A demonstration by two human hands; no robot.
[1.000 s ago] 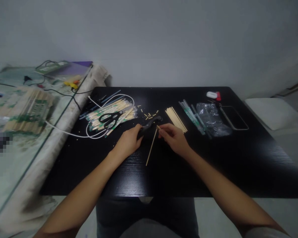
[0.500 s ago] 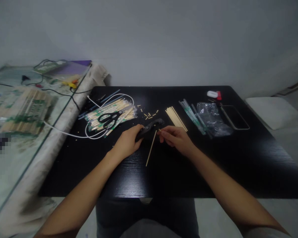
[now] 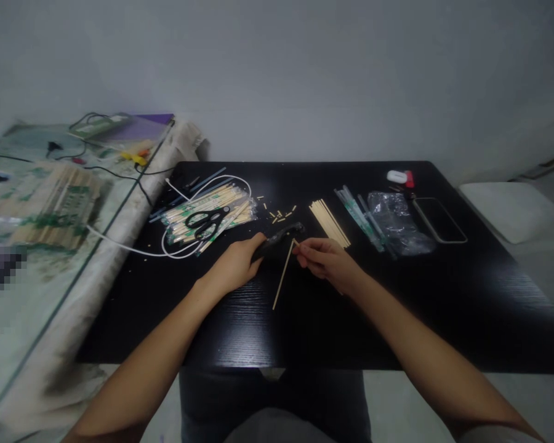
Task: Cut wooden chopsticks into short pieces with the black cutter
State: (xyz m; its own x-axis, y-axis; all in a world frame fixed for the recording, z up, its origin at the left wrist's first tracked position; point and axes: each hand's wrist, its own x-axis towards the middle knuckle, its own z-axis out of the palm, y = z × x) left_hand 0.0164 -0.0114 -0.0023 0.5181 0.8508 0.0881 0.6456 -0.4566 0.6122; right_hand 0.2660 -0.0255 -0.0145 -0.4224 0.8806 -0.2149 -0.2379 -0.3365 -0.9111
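Note:
My left hand [image 3: 236,263] is wrapped round the grip of a black hand tool [image 3: 277,237], whose far end points right; its exact kind is too dark to make out. Just right of the tool, my right hand [image 3: 325,261] pinches a thin wooden stick [image 3: 296,242], mostly hidden by the fingers. A second wooden stick [image 3: 282,278] slants down toward me, its upper end meeting the pinched one in an upside-down V. Several short cut stick pieces [image 3: 279,216] lie beyond the tool. Behind my right hand is a row of bare wooden sticks [image 3: 329,223].
Black scissors [image 3: 207,221] lie on wrapped chopsticks [image 3: 180,229] at left, with a white cable [image 3: 133,251] looping round. To the right are empty wrappers [image 3: 359,216], a clear plastic bag [image 3: 397,231], a phone [image 3: 439,220] and a white case [image 3: 397,176]. A glass-topped table [image 3: 32,295] adjoins at left.
The right hand's stick has shifted slightly so its tip now meets the upper end of the slanting stick. The left hand keeps its hold on the black tool. The view has shifted slightly.

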